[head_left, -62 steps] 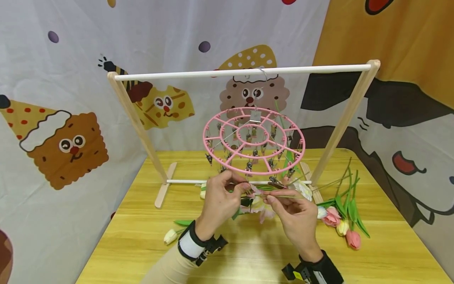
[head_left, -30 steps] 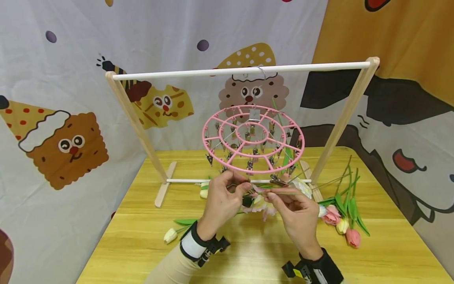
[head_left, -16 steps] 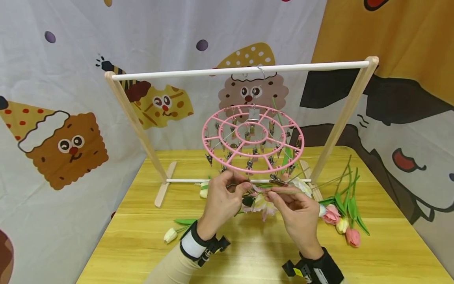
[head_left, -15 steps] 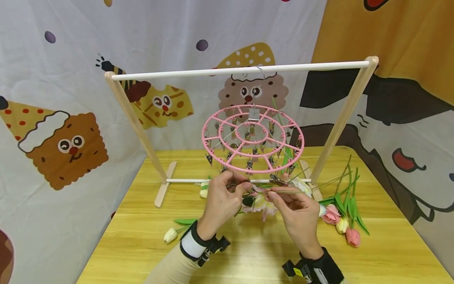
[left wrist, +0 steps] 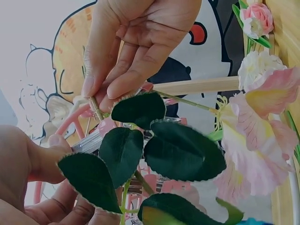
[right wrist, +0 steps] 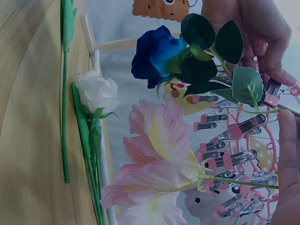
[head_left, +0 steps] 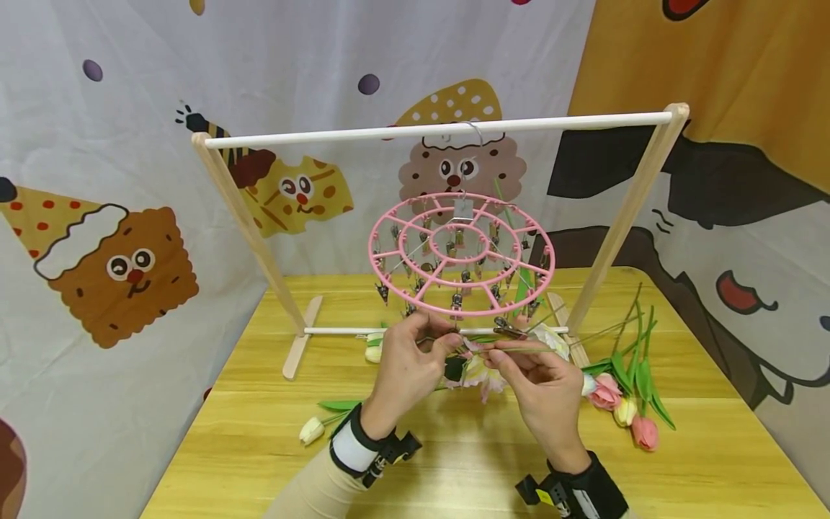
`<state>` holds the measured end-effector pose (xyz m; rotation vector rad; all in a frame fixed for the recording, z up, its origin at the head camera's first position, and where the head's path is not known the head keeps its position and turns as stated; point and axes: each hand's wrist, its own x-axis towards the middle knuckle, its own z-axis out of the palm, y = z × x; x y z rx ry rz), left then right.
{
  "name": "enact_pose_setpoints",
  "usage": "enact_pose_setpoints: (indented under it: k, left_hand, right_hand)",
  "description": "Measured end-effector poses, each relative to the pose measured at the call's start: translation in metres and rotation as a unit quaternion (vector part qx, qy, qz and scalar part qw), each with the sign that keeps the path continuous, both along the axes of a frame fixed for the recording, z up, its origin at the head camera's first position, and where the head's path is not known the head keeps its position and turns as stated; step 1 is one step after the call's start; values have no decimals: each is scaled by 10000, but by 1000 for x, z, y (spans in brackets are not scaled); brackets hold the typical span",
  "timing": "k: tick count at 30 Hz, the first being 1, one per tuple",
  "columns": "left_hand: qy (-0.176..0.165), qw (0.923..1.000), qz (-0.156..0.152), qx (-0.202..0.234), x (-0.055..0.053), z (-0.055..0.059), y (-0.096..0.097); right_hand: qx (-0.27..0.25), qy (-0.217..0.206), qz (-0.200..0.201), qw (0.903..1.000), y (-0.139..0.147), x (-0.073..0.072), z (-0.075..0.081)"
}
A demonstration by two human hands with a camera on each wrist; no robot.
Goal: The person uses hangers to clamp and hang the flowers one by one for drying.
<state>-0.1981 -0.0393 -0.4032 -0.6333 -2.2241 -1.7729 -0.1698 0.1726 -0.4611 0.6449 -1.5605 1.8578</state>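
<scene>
My left hand (head_left: 408,360) pinches a metal clip (left wrist: 89,142) with pink tips, below the front rim of the pink round hanger (head_left: 463,313). My right hand (head_left: 545,393) pinches a thin green stem (head_left: 519,350) just to the right of that clip. On the stem side, dark green leaves (left wrist: 180,150) and a blue rose (right wrist: 157,56) hang by the clip, and the stem overlaps the clip's pink tips. Close by, a pale pink flower with yellow throats (right wrist: 159,159) droops from its own stem. In the head view the hands and leaves hide most of the rose.
A wooden stand with a white top bar (head_left: 324,136) carries the hanger by its hook; several other clips dangle around it. Pink and yellow tulips (head_left: 645,434) lie at the table's right, a white tulip (head_left: 312,432) at the left. A white rose (right wrist: 96,91) is near the lower bar.
Both hands keep their pinches in almost the same place. The flower and leaves beneath them have shifted slightly.
</scene>
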Motion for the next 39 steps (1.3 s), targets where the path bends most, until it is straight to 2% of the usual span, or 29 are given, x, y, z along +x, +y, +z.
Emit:
enact_pose_setpoints:
  k: [6,14,24,32,39]
  left_hand:
    - [-27,9999,-20,-169,2,-2,-2]
    - [-110,9996,-243,-129,3,-2,-3]
    - [259,9981,-442,-339,5,-5,-9]
    - [523,9964,-239,-616,6,-10,-16]
    - [739,9940,-258,-767,10,-12,-25]
  right_hand:
    - [13,38,18,10000,1,-1,-1]
    - [21,13,-92,10000,1,-1,1]
    - [78,110,-182,9997,5,-3,1]
    - [181,169,-352,9991,8,-5,6]
    - [130,141,-419,9989,11,-6,7]
